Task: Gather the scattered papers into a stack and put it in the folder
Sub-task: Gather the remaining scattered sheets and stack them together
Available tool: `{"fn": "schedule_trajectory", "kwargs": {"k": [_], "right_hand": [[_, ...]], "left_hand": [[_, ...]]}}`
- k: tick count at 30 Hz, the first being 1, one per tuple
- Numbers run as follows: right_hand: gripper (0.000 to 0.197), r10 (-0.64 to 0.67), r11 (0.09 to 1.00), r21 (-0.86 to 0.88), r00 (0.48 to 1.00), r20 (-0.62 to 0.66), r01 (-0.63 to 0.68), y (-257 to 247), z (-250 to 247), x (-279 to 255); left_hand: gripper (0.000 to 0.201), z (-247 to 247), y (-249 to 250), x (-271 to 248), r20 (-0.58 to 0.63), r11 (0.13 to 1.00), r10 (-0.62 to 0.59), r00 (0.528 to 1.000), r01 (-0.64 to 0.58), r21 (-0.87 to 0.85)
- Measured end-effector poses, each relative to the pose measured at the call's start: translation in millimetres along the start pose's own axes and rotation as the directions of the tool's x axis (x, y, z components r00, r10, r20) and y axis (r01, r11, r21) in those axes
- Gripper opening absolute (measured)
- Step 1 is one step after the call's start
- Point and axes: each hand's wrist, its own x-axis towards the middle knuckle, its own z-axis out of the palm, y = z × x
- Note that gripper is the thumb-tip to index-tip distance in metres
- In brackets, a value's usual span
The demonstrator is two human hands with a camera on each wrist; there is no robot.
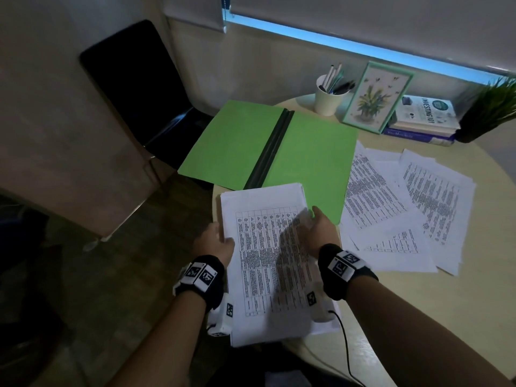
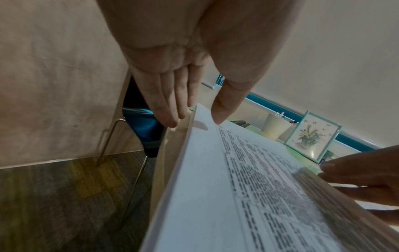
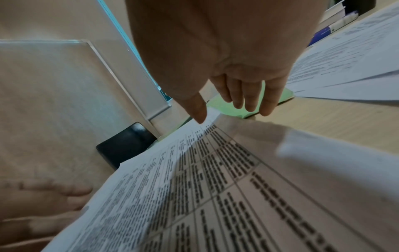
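We flank the stack (image 1: 268, 255) with our left hand (image 1: 216, 240) and right hand (image 1: 321, 233), fingers straight. The folder (image 1: 304, 163) lies just beyond; loose papers (image 1: 405, 210) sit right, nearer our right hand.

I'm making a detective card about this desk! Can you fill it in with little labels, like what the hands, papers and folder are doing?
Left hand: straight fingers along the stack's left edge
Right hand: straight fingers along its right edge
Stack of papers: between both hands, partly past the table's near edge
Green folder: open, flat, nothing inside
Loose sheets: spread out right of the folder
Table: round, pale
Job: unfinished
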Motion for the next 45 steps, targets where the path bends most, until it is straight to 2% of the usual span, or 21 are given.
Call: {"fn": "schedule_trajectory", "kwargs": {"k": [2, 4, 6, 9, 12, 15, 19, 21, 25, 28, 31, 33, 35, 37, 39, 45], "right_hand": [[0.053, 0.025, 1.0, -0.011, 0.998, 0.053, -0.024, 1.4, 5.1, 1.4], [0.039, 0.048, 0.999, -0.012, 0.996, 0.071, -0.047, 0.7, 11.9, 2.8], [0.021, 0.07, 0.997, 0.007, 0.996, 0.061, -0.071, -2.9, 19.2, 3.1], [0.018, 0.128, 0.991, 0.035, 0.992, 0.02, -0.128, -5.3, 28.0, 1.1], [0.015, 0.132, 0.991, 0.028, 0.991, -0.017, -0.132, -3.4, 31.3, -3.7], [0.017, 0.143, 0.989, -0.029, 0.989, -0.028, -0.144, -6.1, 30.6, -4.7], [0.031, 0.15, 0.977, -0.153, 0.989, -0.007, -0.149, -8.5, 26.9, 7.2], [0.037, 0.164, 0.964, -0.21, 0.986, -0.01, -0.162, -9.6, 18.8, 9.1], [0.037, 0.175, 0.953, -0.253, 0.985, 0.002, -0.169, -11.5, 1.0, 9.2], [0.038, 0.149, 0.947, -0.289, 0.989, 0.01, -0.14, -12.5, -0.3, 14.8], [0.039, 0.106, 0.936, -0.341, 0.994, 0.024, -0.092, -11.0, 2.6, 13.7], [0.036, 0.085, 0.934, -0.348, 0.996, 0.017, -0.073, -10.0, 3.0, 12.4], [0.036, 0.061, 0.931, -0.362, 0.998, 0.016, -0.051, -9.1, 1.9, 12.8], [0.038, 0.084, 0.937, -0.341, 0.996, 0.021, -0.072, -11.6, -1.4, 13.2], [0.04, 0.109, 0.949, -0.298, 0.994, 0.006, -0.102, -16.2, -8.1, 12.6], [0.04, 0.151, 0.966, -0.207, 0.988, -0.035, -0.155, -12.6, -12.6, 19.2]], "left_hand": [[0.04, 2.4, 3.3, 1.5, 0.037, 0.998, 0.051, 0.998, -0.05, -0.03], [0.044, 4.9, 7.4, 2.7, 0.062, 0.996, 0.081, 0.995, -0.08, -0.027], [0.048, 7.5, 9.6, 5.0, 0.057, 0.997, 0.074, 0.996, -0.074, -0.012], [0.046, 10.2, 12.0, 5.7, 0.036, 0.997, 0.05, 0.998, -0.052, 0.049], [0.042, 11.0, 14.5, 9.3, 0.026, 0.994, 0.035, 0.999, -0.037, 0.098], [0.04, 8.6, 17.7, 12.4, 0.011, 0.986, 0.019, 1.0, -0.02, 0.166], [0.034, 7.0, 22.3, 16.2, 0.026, 0.975, -0.013, 1.0, 0.007, 0.223], [0.041, 7.6, 23.8, 22.8, 0.033, 0.976, -0.011, 0.999, 0.003, 0.219], [0.06, 4.3, 35.5, 45.1, 0.063, 0.982, -0.009, 0.998, -0.003, 0.187], [0.071, -0.3, 54.4, 65.3, 0.07, 0.967, 0.079, 0.994, -0.093, 0.236], [0.072, 5.3, 80.8, 80.3, 0.157, 0.863, 0.262, 0.952, -0.304, 0.405], [0.07, 15.2, 101.9, 86.9, 0.274, 0.737, 0.378, 0.884, -0.467, 0.488], [0.07, 27.8, 117.8, 95.5, 0.404, 0.636, 0.397, 0.824, -0.565, 0.525], [0.07, 38.3, 126.5, 106.1, 0.497, 0.585, 0.338, 0.8, -0.592, 0.555], [0.069, 45.5, 130.3, 115.0, 0.526, 0.555, 0.298, 0.797, -0.593, 0.584], [0.068, 60.9, 130.5, 113.2, 0.533, 0.445, 0.337, 0.776, -0.631, 0.636]]}}
